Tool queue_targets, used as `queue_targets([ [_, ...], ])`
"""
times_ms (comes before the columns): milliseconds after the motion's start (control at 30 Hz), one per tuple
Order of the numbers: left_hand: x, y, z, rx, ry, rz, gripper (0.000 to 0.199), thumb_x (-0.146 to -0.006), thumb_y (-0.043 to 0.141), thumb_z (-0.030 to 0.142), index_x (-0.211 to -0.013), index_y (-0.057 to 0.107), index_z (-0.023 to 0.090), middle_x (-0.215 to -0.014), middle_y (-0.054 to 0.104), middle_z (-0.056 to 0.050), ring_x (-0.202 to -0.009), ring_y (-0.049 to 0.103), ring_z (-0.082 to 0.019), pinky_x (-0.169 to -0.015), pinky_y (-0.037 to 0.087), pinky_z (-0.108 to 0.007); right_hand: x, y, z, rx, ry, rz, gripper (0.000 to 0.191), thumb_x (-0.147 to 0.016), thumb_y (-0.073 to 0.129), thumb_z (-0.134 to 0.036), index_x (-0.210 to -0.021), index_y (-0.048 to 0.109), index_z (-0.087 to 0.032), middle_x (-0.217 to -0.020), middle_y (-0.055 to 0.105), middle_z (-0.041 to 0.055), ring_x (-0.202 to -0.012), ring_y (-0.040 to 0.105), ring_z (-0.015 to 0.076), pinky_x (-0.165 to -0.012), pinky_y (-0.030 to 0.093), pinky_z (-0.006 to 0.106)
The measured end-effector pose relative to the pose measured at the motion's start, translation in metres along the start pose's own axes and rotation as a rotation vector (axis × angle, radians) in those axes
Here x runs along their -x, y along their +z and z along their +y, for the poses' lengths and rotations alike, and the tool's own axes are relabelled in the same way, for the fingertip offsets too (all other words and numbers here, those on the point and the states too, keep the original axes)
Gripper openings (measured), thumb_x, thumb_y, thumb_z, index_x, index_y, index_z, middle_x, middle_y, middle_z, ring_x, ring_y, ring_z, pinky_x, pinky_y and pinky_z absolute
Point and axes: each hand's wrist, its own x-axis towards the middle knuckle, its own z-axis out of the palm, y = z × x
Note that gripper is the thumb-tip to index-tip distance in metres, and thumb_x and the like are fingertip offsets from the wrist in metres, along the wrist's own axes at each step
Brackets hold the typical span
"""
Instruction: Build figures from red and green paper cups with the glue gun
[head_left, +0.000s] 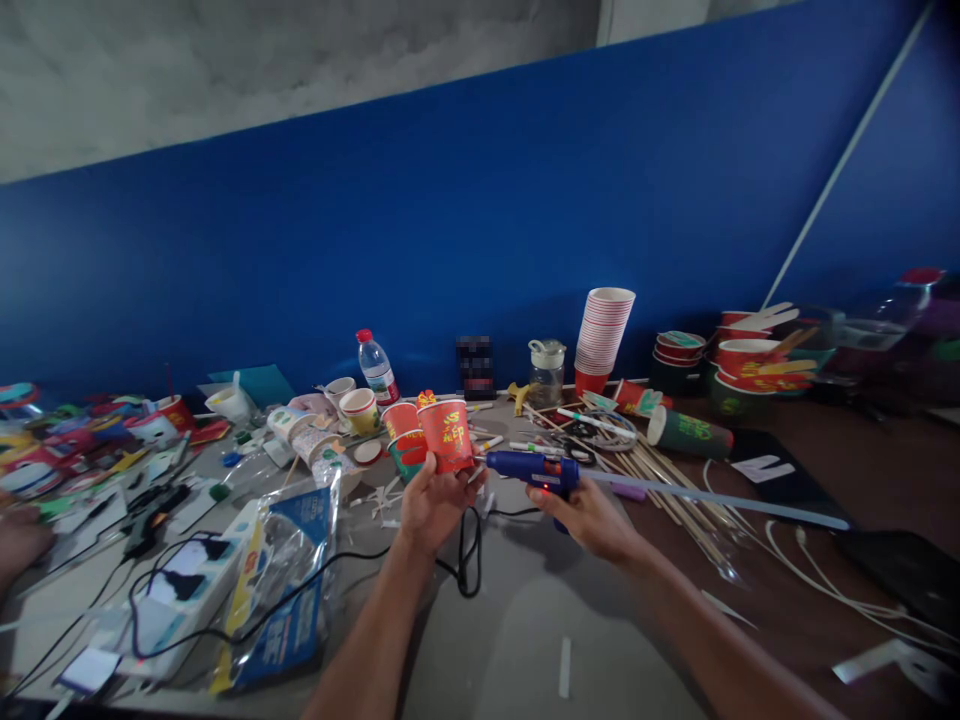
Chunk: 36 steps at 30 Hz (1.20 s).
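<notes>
My left hand (437,505) holds a red paper cup (446,436) with gold lettering by its lower part, above the grey table. Around the grip of a blue glue gun (534,468) my right hand (592,518) is closed. A small red light glows on the gun, and its nozzle points left, close to the cup's lower right side. From the gun's back a long translucent glue stick (712,498) reaches out to the right. Behind the held cup stand a red cup and a green cup, partly hidden.
Behind are a bottle (377,370), a glass jar (547,375) and a tall cup stack (604,335). Wooden sticks (664,475) lie right. On the left are a power strip (187,590), a plastic packet (289,590), a black cable and another person's hand (22,540).
</notes>
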Motion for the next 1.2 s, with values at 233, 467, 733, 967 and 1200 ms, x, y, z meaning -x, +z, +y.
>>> queue_targets([
  [233,-0.0019,-0.0022,-0.0015,0.005,-0.002,-0.007,0.037,-0.090,0.049,0.035,-0.119,0.062,0.017,-0.100,0.072,-0.012,-0.090,0.066,-0.022,-0.091,0.044,-0.040,0.0021,0.0024,-0.0042,-0.037,-0.030,-0.012,0.040,-0.063,0.075,-0.052,-0.077,0.058,-0.018,-0.063,0.050,-0.0015,-0.057,0.040,0.0100,-0.050,0.034,0.023],
  [467,-0.0030,-0.0026,-0.0036,0.000,-0.016,0.063,0.032,-0.091,0.047,0.035,-0.105,0.068,0.015,-0.082,0.074,-0.010,-0.080,0.068,-0.022,-0.089,0.045,-0.040,0.0023,0.0033,0.0003,-0.019,-0.063,-0.024,0.040,-0.067,0.071,-0.054,-0.080,0.058,-0.018,-0.062,0.048,-0.0022,-0.056,0.039,0.0099,-0.049,0.033,0.023],
  [733,-0.0037,-0.0029,-0.0045,-0.001,-0.014,0.124,0.031,-0.089,0.051,0.037,-0.099,0.070,0.014,-0.074,0.073,-0.009,-0.076,0.067,-0.022,-0.090,0.045,-0.041,0.0040,0.0042,0.0022,0.087,-0.028,-0.043,0.036,-0.070,0.066,-0.053,-0.072,0.052,-0.020,-0.054,0.032,-0.0055,-0.050,0.026,0.0088,-0.044,0.020,0.024],
  [967,-0.0044,-0.0042,-0.0050,-0.009,-0.014,0.150,0.026,-0.087,0.055,0.036,-0.089,0.071,0.015,-0.075,0.073,-0.007,-0.074,0.068,-0.021,-0.086,0.047,-0.038,0.0045,0.0060,0.0047,0.108,-0.064,-0.047,0.034,-0.072,0.065,-0.050,-0.063,0.048,-0.021,-0.050,0.028,-0.0056,-0.048,0.023,0.0082,-0.042,0.015,0.024],
  [1200,-0.0044,-0.0051,-0.0047,-0.014,-0.005,0.147,0.024,-0.086,0.056,0.034,-0.086,0.070,0.014,-0.071,0.072,-0.006,-0.075,0.068,-0.020,-0.086,0.047,-0.037,0.0046,0.0055,0.0029,0.128,-0.065,-0.029,0.034,-0.071,0.067,-0.049,-0.062,0.049,-0.021,-0.049,0.029,-0.0061,-0.046,0.023,0.0074,-0.041,0.016,0.024],
])
